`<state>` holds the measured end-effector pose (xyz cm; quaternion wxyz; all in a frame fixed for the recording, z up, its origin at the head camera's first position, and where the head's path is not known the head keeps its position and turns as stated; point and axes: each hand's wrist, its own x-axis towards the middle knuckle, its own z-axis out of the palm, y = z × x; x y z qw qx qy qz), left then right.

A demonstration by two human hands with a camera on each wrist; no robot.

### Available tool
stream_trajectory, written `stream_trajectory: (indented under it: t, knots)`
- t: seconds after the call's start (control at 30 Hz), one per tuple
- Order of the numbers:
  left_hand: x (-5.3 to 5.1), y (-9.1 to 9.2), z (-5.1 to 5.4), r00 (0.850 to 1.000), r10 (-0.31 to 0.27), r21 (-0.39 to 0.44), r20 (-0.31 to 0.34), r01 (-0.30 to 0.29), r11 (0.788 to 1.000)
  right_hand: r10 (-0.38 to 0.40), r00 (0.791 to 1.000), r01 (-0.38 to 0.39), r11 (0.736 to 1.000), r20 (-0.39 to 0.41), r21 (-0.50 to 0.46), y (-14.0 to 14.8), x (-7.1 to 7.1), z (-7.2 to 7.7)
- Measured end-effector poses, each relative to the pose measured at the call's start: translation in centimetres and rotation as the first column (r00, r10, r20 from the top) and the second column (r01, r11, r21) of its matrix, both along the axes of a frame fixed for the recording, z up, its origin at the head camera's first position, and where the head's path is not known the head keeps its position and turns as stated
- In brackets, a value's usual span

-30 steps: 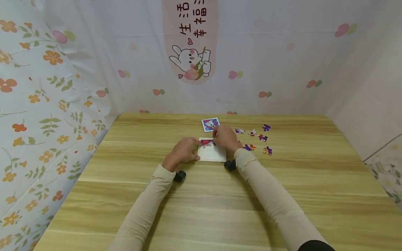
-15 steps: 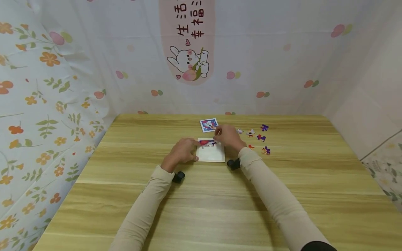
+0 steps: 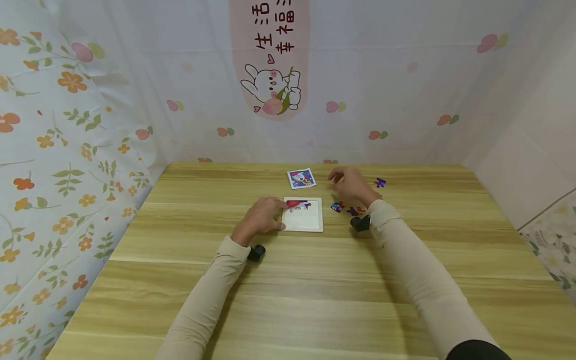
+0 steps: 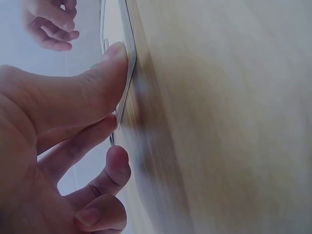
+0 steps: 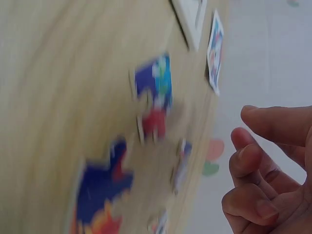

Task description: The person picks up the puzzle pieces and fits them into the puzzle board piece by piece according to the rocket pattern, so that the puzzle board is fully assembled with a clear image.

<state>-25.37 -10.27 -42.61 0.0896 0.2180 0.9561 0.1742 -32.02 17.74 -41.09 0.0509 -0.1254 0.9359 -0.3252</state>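
Observation:
A white square jigsaw tray [image 3: 303, 221] lies on the table with a few red and purple pieces [image 3: 298, 204] fitted along its far side. My left hand [image 3: 262, 215] holds the tray's left edge, its thumb [image 4: 105, 80] against the rim in the left wrist view. My right hand [image 3: 353, 186] is raised over the table to the right of the tray. Its thumb and curved fingers stand apart with nothing between them. Loose jigsaw pieces lie below it, among them a blue and red piece [image 5: 158, 80] and a purple and orange one [image 5: 100, 187]. The hand hides others in the head view.
A small picture card [image 3: 301, 178] lies behind the tray. One purple piece [image 3: 380, 183] sits farther right, beyond my right hand. A printed cloth [image 3: 193, 90] hangs behind the wooden table [image 3: 288, 300].
My right hand has left the tray's far edge and moved right, over the loose pieces. A piece with purple now shows in the tray where its fingers were. My left hand has stayed put.

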Motion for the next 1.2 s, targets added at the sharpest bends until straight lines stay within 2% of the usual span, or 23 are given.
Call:
stream_trajectory:
  t: [0.1,0.3,0.53,0.67,0.87,1.0,1.2]
  knots:
    - [0.0,0.0,0.0,1.0,-0.007,0.003,-0.005,0.007,1.0,0.004,1.0,-0.004,1.0,-0.012,0.019,1.1,-0.6,0.1]
    - [-0.1,-0.1,0.1,1.0,-0.023,0.0,-0.017,0.023,1.0,-0.008,1.0,0.008,0.999,0.012,0.038,3.0,-1.2,-0.3]
    - [0.0,-0.1,0.0,1.0,-0.013,0.013,0.0,0.013,1.0,-0.048,0.998,0.045,0.996,0.031,0.078,4.6,-1.3,-1.1]
    - [0.1,0.0,-0.1,1.0,-0.007,0.02,0.009,0.006,1.0,-0.078,0.997,0.076,0.993,0.021,0.088,6.1,-1.4,-1.4]
    - [0.2,0.1,0.0,1.0,0.001,0.021,0.014,-0.001,1.0,-0.125,0.992,0.125,0.99,-0.002,0.067,8.7,-1.1,-0.9]
    - [0.2,0.1,0.1,1.0,0.006,0.024,0.019,-0.007,1.0,-0.165,0.986,0.167,0.982,-0.03,0.092,10.2,-1.0,-0.9]
    - [0.3,0.0,0.2,1.0,0.014,0.031,0.024,-0.015,0.999,-0.239,0.971,0.237,0.967,0.019,0.098,11.6,-0.8,-1.2]
